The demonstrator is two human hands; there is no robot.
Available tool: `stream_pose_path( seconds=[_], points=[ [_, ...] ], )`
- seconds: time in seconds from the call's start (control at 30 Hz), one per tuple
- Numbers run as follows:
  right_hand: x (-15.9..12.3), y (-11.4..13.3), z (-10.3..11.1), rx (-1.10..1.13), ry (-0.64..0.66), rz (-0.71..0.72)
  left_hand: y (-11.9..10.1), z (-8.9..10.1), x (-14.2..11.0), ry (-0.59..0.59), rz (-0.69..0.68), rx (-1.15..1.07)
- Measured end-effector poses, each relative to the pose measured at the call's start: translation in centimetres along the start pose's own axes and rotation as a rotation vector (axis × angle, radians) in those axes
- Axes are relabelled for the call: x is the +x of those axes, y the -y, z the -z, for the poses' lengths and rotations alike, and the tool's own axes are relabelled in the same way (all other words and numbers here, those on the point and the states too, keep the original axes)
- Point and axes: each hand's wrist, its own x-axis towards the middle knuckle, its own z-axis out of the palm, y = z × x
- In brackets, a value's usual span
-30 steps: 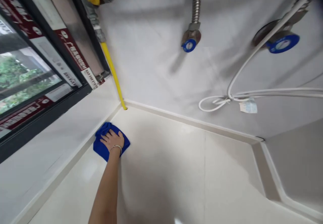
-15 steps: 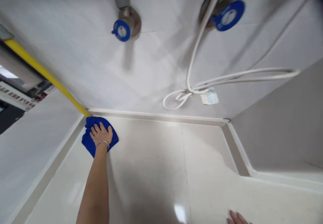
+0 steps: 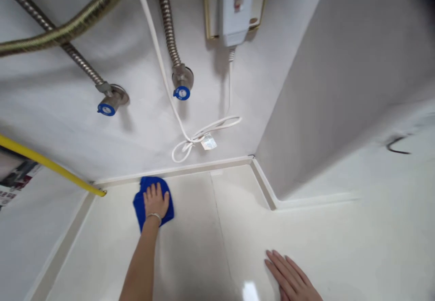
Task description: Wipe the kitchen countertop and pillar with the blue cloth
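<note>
Your left hand (image 3: 155, 203) lies flat and open on a blue microfibre cloth (image 3: 138, 206), not clamping it, the cloth's long axis pointing toward the wall upstand (image 3: 176, 170) just ahead, while your right hand (image 3: 288, 276) rests open and empty on the pale stone worktop (image 3: 217, 246), well to the right.

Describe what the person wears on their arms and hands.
The left forearm is bare, with no sleeve, and a thin silver-coloured bangle circles its wrist. The right hand shows no ring or other jewellery; its wrist is out of view.
</note>
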Motion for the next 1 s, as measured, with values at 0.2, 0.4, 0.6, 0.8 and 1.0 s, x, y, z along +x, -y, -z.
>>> stream_pose_path(
  seconds=[0.2,0.4,0.6,0.8,1.0],
  points=[
    [0.3,0.2,0.1,-0.026,-0.043,0.031,-13.3,-0.2,-3.3,-0.014,-0.251,-0.075],
    [0.3,0.0,-0.4,0.06,-0.037,-0.008,-21.1,0.4,-4.5,-0.041,-0.373,-0.138],
    [0.6,-0.5,-0.1,0.19,0.017,-0.043,-27.6,0.4,-6.7,-0.036,-0.532,-0.167],
    [0.7,-0.6,0.8,0.366,0.06,-0.085,-30.6,0.4,-10.8,-0.011,-0.616,-0.14],
    [0.4,-0.6,-0.4,0.43,-0.044,-0.105,-28.9,0.6,-16.2,0.017,-0.655,-0.11]
  ],
)
